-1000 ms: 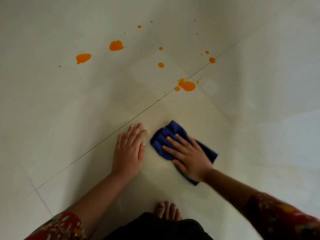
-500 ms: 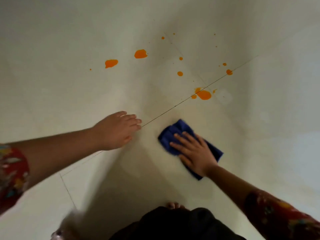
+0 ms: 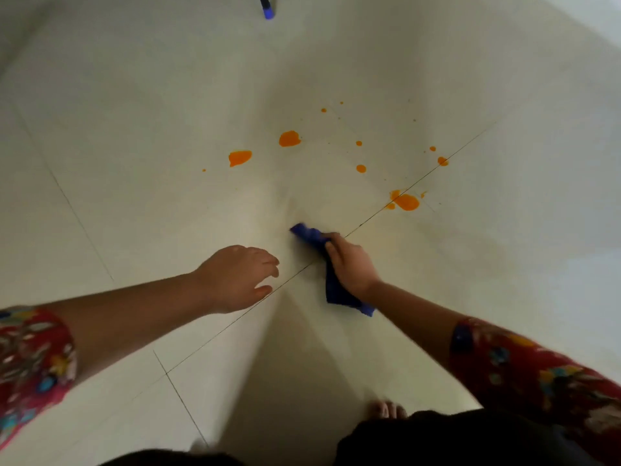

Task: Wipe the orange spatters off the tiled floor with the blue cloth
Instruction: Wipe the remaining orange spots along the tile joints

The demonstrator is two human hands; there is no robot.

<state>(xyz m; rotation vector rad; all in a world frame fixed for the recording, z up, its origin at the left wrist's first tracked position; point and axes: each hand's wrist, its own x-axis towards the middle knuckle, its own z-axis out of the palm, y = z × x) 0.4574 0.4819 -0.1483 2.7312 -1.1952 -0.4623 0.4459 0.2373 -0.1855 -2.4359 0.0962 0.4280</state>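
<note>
The fingers (image 3: 331, 245) of the right hand (image 3: 353, 267) curl round the blue cloth (image 3: 309, 234), which lies bunched on the tiled floor (image 3: 134, 163); just left of the cloth the left hand (image 3: 235, 280) holds nothing, its fingers loosely bent; the floor is glossy cream tile; a dark grout line (image 3: 369, 220) passes under the cloth; the orange spatters (image 3: 407, 202) lie beyond the cloth, apart from it; a blue-tipped object (image 3: 267, 8) sits far beyond the cloth.

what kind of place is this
Likely a room indoors, perhaps a home: a pale tiled floor, a bare foot, and the right hand gripping a cloth near orange spatters.
</note>
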